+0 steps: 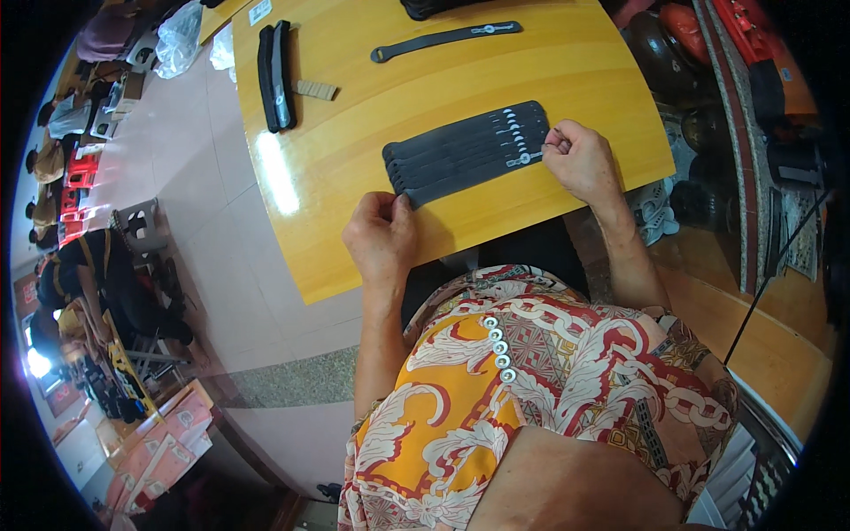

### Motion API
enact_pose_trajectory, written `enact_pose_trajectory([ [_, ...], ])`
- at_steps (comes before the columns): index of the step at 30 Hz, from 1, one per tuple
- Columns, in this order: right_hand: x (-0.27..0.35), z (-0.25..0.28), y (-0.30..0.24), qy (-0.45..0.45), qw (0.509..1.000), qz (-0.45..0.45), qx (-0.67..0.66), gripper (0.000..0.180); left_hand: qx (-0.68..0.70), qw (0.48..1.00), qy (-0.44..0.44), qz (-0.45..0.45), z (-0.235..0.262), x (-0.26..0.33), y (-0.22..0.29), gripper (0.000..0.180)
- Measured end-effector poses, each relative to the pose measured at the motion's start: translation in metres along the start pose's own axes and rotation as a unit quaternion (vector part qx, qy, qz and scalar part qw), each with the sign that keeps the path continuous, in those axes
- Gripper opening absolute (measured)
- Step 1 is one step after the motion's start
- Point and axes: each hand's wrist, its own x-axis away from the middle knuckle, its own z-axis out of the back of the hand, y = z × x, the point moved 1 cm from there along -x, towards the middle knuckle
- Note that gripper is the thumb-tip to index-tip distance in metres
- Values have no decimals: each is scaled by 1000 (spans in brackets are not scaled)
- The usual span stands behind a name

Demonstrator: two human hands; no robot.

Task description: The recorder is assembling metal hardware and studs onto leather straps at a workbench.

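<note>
Fig.: I see a row of dark straps [467,152] lying side by side on the yellow bench [354,150], long axes running from lower left to upper right, ends w/ metal fittings at the right. My left hand [381,237] pinches the near-left end of the frontmost strap, grip clenched on it; my right hand [580,159] pinches the opposite, metal-fitted end, grip likewise closed, so the strap spans directly betw. both hands. A single strap [445,39] and a dark bundle [275,76] lie well apart, further up the bench.
</note>
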Motion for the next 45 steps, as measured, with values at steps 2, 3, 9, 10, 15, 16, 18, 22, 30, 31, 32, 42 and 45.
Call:
enact_pose_trajectory([
  [2, -1, 2, -6, -5, 1000, -13, 20, 12, -55, 998, -36, 14, 3, -2, 4, 17],
  [3, -1, 2, -9, -5, 999, -23, 30, 16, -56, 998, -33, 16, 5, -3, 4, 17],
  [9, -19, 4, 15, -49, 998, -5, 40, 24, -84, 992, -89, 44, 8, -14, 3, 19],
  [10, -20, 6, 15, -58, 998, 5, 33, 23, -79, 992, -91, 46, 8, -15, 3, 20],
  [15, -26, 23, 13, -74, 995, -31, 65, 29, -74, 994, -82, 26, 8, -14, -3, 21],
  [16, -28, 25, 14, -86, 992, -28, 91, 26, -47, 995, -88, 32, 7, -15, -7, 21],
  [18, -32, 30, 7, -92, 988, -21, 119, 23, -17, 995, -90, 33, 7, -13, -13, 23],
  [22, -47, 16, -24, -6, 995, 73, 71, 18, 113, 992, -55, -12, 6, -2, -23, 19],
  [30, -141, -58, -70, 39, 936, 265, 227, 23, 163, 986, -21, -23, 7, 2, -30, 16],
  [31, -141, -63, -72, 36, 936, 269, 225, 23, 188, 982, -21, -3, 7, 3, -33, 15],
  [32, -141, -66, -72, 44, 934, 261, 241, 20, 214, 976, -22, 16, 8, 4, -35, 15],
  [42, -42, -5, -83, 34, 909, 352, 220, 3, 370, 928, -29, -25, 10, 12, -28, 26],
  [45, 7, -2, -81, -38, 896, 398, 191, 5, 337, 935, -68, -83, 14, 24, -8, 37],
])
